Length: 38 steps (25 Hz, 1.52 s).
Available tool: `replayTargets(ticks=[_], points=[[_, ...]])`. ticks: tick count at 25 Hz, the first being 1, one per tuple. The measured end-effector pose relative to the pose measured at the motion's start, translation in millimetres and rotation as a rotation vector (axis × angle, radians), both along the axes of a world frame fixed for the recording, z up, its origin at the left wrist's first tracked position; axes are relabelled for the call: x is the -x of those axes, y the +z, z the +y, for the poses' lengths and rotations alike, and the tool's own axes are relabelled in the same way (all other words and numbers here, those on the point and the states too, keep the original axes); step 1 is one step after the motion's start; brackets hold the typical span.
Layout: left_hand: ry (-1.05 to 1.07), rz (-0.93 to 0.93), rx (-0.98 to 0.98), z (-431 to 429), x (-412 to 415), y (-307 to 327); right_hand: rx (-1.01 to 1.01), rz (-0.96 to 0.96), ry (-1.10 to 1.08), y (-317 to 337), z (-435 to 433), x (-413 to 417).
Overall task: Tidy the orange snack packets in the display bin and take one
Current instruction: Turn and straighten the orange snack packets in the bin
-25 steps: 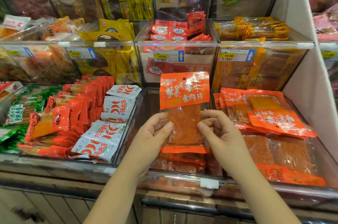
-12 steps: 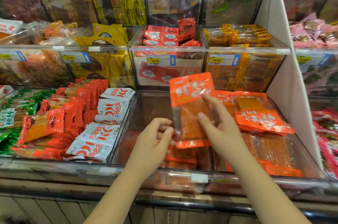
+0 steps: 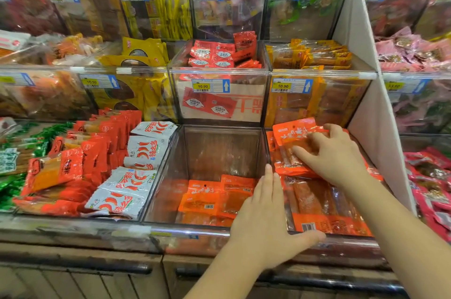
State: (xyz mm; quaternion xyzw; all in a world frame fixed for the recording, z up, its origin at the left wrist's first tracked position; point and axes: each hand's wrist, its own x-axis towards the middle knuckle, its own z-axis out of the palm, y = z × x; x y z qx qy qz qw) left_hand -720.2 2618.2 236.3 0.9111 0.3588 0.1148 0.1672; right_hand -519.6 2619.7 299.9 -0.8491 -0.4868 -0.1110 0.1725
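Premises: a retail shop, self-service snack section.

Findings:
- Clear plastic display bins (image 3: 219, 152) rise in three stepped tiers beyond the fingers (image 3: 268, 176) of the left hand (image 3: 263, 220). Each is stocked with many identical sealed packets.
- Yellow price tags (image 3: 202, 86) reading 10.90, each paired with a blue arrow label (image 3: 226, 85), are fixed to the bin fronts above both hands.
- A printed barcode (image 3: 308, 227) shows on the orange packets (image 3: 317, 198) just beside the left thumb.
- Red packets (image 3: 97, 149) and white chilli-print packets (image 3: 144, 149) stand in rows well left of the left fingers.
- A white divider panel (image 3: 366, 103), right of the fingers (image 3: 305, 154) of the right hand (image 3: 334, 159), separates a further bay of pink packets (image 3: 415, 49).
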Motion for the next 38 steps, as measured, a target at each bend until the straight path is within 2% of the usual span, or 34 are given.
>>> replayTargets(ticks=[4,8,11,12,14,16,17,19,20,23,25,31,34,36,38], points=[[0.002,-0.006,-0.006,1,0,0,-0.063,-0.125,0.056,-6,0,1],[-0.028,-0.008,0.051,0,2,4,-0.035,-0.202,0.020,-3,5,11],[-0.180,-0.046,0.259,13,22,15,-0.223,-0.272,0.100,-2,0,31],[-0.232,-0.077,0.374,23,33,19,-0.305,-0.232,0.164,-4,-3,41],[-0.263,-0.144,0.560,48,54,25,-0.324,-0.066,0.301,-12,-8,70],[-0.118,-0.154,0.632,76,64,27,-0.256,0.059,0.380,-26,-7,97],[-0.017,-0.060,0.579,90,62,27,-0.188,0.091,0.385,-35,-4,108],[0.139,0.269,0.382,126,56,18,-0.067,0.113,0.356,-49,2,122],[0.192,0.451,0.348,142,52,11,-0.034,0.113,0.333,-53,4,125],[0.336,0.926,0.492,174,44,-11,0.012,0.124,0.281,-55,5,124],[0.384,1.005,0.529,180,40,-16,0.072,0.092,0.264,-54,7,124],[0.321,1.047,0.411,180,25,-17,0.136,0.086,0.249,-50,10,124],[0.305,0.991,0.358,187,32,-21,0.108,0.117,0.250,-51,10,124],[0.327,0.828,0.270,186,40,-12,0.066,0.155,0.261,-51,9,123],[0.352,0.518,0.203,183,53,5,-0.014,0.178,0.298,-53,7,120]])
